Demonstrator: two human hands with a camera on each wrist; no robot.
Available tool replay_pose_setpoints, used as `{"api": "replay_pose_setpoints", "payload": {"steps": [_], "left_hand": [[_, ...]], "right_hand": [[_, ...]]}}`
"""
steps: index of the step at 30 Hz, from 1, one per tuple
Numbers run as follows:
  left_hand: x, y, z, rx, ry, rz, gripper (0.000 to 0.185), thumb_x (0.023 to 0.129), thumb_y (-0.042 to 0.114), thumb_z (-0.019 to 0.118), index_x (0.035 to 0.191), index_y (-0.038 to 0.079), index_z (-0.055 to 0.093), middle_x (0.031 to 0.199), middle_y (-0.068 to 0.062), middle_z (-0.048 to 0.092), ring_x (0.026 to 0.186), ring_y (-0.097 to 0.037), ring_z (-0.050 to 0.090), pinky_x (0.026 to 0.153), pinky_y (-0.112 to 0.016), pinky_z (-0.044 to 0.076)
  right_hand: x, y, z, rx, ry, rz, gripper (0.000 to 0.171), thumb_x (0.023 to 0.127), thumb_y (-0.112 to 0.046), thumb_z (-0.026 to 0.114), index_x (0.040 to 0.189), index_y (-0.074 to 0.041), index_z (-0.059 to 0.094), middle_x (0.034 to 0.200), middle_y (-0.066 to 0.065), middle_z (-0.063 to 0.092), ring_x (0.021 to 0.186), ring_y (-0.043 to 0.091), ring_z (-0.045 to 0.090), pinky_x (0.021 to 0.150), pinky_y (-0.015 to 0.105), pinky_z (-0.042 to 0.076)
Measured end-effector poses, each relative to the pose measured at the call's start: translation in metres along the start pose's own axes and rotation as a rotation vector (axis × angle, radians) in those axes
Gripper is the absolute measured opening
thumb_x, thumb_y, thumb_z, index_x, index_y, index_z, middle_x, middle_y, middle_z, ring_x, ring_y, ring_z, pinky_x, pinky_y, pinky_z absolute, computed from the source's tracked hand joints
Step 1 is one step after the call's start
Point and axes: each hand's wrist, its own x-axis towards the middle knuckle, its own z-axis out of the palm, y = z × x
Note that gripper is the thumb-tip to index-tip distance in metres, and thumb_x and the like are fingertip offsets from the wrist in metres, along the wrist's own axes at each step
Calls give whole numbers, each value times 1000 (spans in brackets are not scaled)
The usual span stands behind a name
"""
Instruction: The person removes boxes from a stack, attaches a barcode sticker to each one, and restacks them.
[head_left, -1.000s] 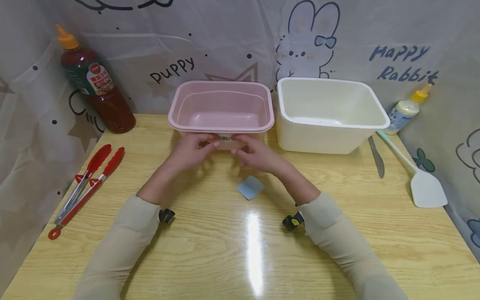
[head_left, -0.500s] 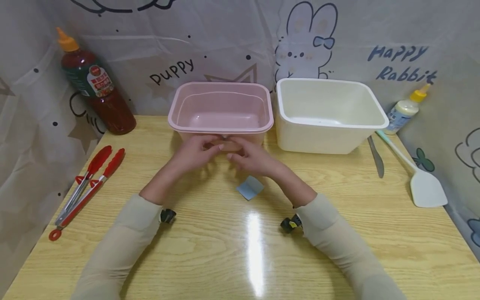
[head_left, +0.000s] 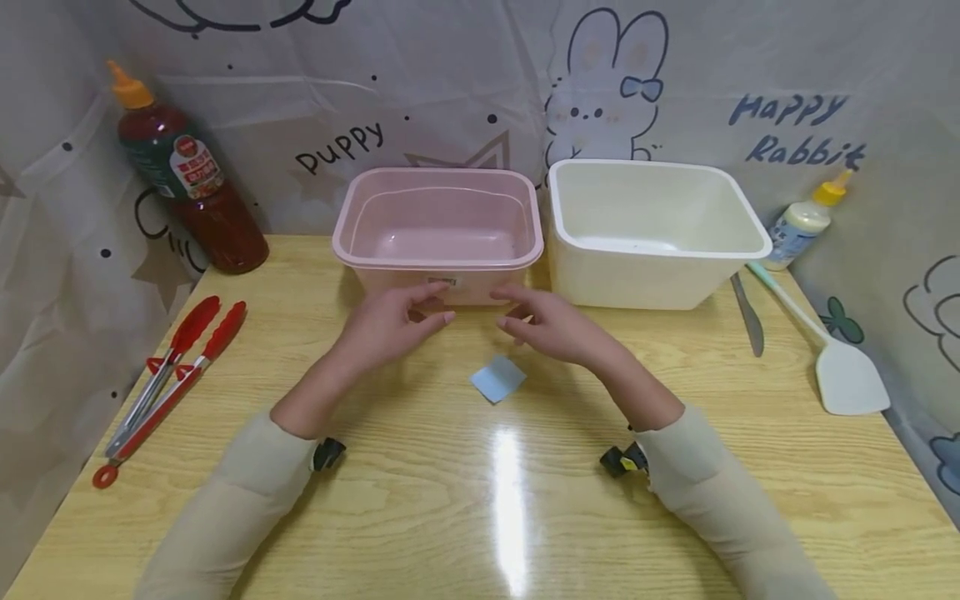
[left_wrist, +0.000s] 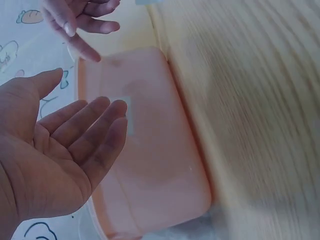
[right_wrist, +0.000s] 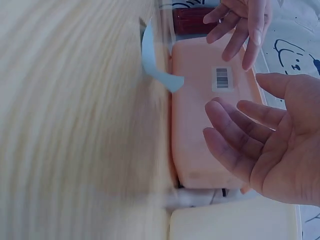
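My left hand (head_left: 386,321) and right hand (head_left: 551,325) hover open, empty, just before the pink tub (head_left: 438,229) at the surface's back; next I'd judge gripping its sides squarely

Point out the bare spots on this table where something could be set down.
Bare wood lies between the red tongs and the left hand, and along the near table edge. Crowded: the pink bin, white bin, knife and spatula at the right.
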Motion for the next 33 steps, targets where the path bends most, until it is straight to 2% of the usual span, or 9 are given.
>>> {"api": "replay_pose_setpoints", "payload": {"steps": [2,6,9,13,20,27,33], "left_hand": [[-2,3,1,-3,-2,-5,51,95,42,69,142,24,61,123,-6,74,101,-25,73,84,-45,57],[-6,7,4,5,2,-2,52,95,43,69,143,25,60,131,-5,70,104,-25,73,87,-47,56],[-7,8,8,18,-3,-4,54,95,44,69,144,27,59,135,-5,68,105,-25,73,87,-48,56],[-5,11,14,18,-17,-13,54,95,46,68,145,28,58,137,-2,67,106,-24,73,87,-47,56],[4,18,23,0,-30,13,52,95,46,67,142,27,60,143,1,63,104,-22,73,84,-44,57],[9,19,27,-31,-44,31,50,95,44,68,141,24,62,141,1,64,102,-22,74,83,-41,58],[11,21,29,-54,-73,25,49,96,42,68,140,23,62,135,-3,69,104,-24,73,85,-43,58]], "right_hand": [[-6,4,0,-22,10,8,50,104,-29,58,151,-17,48,143,14,60,103,29,72,82,40,61],[-15,8,2,-92,30,38,50,102,-33,61,149,-19,52,128,9,70,104,24,72,84,39,60],[-19,11,4,-132,34,43,50,100,-30,63,147,-16,54,119,8,74,104,26,72,87,41,59],[-19,16,6,-155,18,36,50,99,-26,66,145,-11,55,117,11,75,107,27,72,88,42,59],[-14,26,12,-107,-48,80,50,96,-25,70,142,-11,58,108,11,77,93,21,73,82,36,59],[-8,26,18,-105,-97,80,42,96,-15,68,136,-10,62,107,11,77,90,16,72,78,31,57],[-8,27,16,-124,-78,60,31,93,-5,64,123,-10,69,98,8,76,85,15,68,75,28,54]]}}
